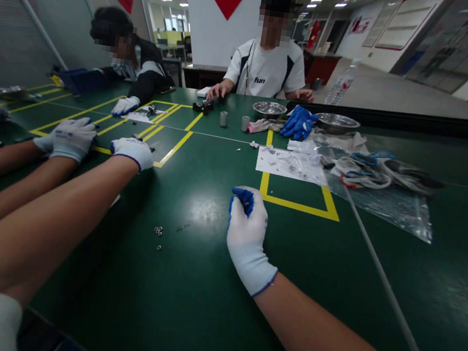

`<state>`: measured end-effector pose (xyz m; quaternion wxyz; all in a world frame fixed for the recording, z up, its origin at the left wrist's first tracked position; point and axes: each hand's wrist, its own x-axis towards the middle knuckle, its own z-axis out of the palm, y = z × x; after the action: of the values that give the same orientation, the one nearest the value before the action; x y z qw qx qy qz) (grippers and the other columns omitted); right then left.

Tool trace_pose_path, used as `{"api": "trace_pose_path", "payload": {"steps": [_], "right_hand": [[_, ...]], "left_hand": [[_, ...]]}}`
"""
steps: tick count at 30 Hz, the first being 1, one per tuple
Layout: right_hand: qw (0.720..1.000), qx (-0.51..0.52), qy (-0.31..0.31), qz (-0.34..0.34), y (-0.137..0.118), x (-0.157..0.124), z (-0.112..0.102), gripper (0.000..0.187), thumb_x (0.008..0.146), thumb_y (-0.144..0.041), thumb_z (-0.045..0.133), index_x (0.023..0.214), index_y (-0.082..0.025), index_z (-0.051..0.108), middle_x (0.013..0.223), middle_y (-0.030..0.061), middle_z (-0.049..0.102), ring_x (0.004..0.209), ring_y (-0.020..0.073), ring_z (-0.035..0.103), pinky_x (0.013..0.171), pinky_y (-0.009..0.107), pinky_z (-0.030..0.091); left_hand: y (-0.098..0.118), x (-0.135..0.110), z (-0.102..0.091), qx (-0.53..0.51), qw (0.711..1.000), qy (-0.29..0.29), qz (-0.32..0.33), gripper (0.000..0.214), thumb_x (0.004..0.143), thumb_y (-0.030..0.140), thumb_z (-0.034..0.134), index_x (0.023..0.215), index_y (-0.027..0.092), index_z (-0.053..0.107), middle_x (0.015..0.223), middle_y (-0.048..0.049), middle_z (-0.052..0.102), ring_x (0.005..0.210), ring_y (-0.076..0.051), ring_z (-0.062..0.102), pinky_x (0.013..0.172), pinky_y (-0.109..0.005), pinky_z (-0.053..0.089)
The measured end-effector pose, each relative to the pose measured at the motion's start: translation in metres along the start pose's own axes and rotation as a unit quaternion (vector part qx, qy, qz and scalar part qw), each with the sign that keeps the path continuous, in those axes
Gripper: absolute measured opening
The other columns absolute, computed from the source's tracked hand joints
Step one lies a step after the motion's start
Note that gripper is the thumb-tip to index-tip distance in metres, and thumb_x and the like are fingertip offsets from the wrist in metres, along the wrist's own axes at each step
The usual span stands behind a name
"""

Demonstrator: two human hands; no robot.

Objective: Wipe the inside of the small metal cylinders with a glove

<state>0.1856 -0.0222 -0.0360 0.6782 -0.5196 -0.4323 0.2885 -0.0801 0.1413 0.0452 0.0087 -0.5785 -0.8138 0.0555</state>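
My left hand (132,152), in a white glove, reaches out to the yellow-taped area on the left of the table. Small dark parts (137,137) show just beyond its knuckles; its fingers are hidden behind the back of the hand. Closer to the middle, my right hand (247,230), in a white glove with blue fingertips, is raised with thumb and fingers curled together. Whatever it may hold is out of sight. Between my forearms lie several small metal nuts (158,231) on the green tabletop (179,308).
Another person's gloved hands (73,137) work close by my left arm. Ahead lie a white sheet (290,165) with small parts, blue gloves (298,123), metal bowls (269,108), two grey cylinders (224,118) and a plastic bag (391,208). A person (267,66) sits opposite.
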Motion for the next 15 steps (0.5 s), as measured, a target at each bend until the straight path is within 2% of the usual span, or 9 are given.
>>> {"api": "trace_pose_path", "payload": {"steps": [3,9,13,15], "right_hand": [[1.0,0.0,-0.003,0.002,0.0,0.001,0.0,0.017,0.082,-0.033,0.059,0.091,-0.022,0.069,0.083,0.005,0.073,0.074,0.0218,0.066,0.072,0.039,0.058],[1.0,0.002,-0.012,0.005,0.0,0.001,0.001,0.017,0.081,-0.032,0.059,0.091,-0.022,0.069,0.084,0.0053,0.072,0.074,0.022,0.066,0.072,0.039,0.057],[1.0,0.0,-0.012,0.005,0.001,0.001,0.002,0.017,0.081,-0.032,0.058,0.09,-0.022,0.068,0.081,0.0042,0.071,0.072,0.021,0.065,0.071,0.037,0.057],[1.0,-0.004,-0.011,0.003,0.002,0.002,0.003,0.016,0.082,-0.032,0.057,0.089,-0.022,0.067,0.08,0.004,0.071,0.072,0.0209,0.065,0.073,0.038,0.057]], "left_hand": [[-0.001,-0.009,0.0,0.028,1.0,-0.008,-0.002,0.091,0.069,0.056,0.074,0.142,0.003,0.065,0.146,-0.0402,0.058,0.133,-0.06,0.056,0.1,-0.069,0.048],[-0.005,-0.019,-0.001,0.062,0.998,0.014,0.009,0.078,0.084,0.041,0.062,0.147,-0.004,0.058,0.15,-0.0401,0.055,0.139,-0.053,0.053,0.106,-0.063,0.047],[-0.003,-0.012,-0.006,0.067,0.997,0.015,0.021,0.072,0.082,0.037,0.064,0.142,-0.003,0.063,0.147,-0.0403,0.056,0.136,-0.055,0.055,0.103,-0.065,0.049],[0.001,-0.008,-0.008,0.055,0.997,0.009,0.048,0.069,0.08,0.038,0.068,0.137,-0.002,0.068,0.142,-0.0418,0.06,0.13,-0.058,0.059,0.099,-0.068,0.051]]}}
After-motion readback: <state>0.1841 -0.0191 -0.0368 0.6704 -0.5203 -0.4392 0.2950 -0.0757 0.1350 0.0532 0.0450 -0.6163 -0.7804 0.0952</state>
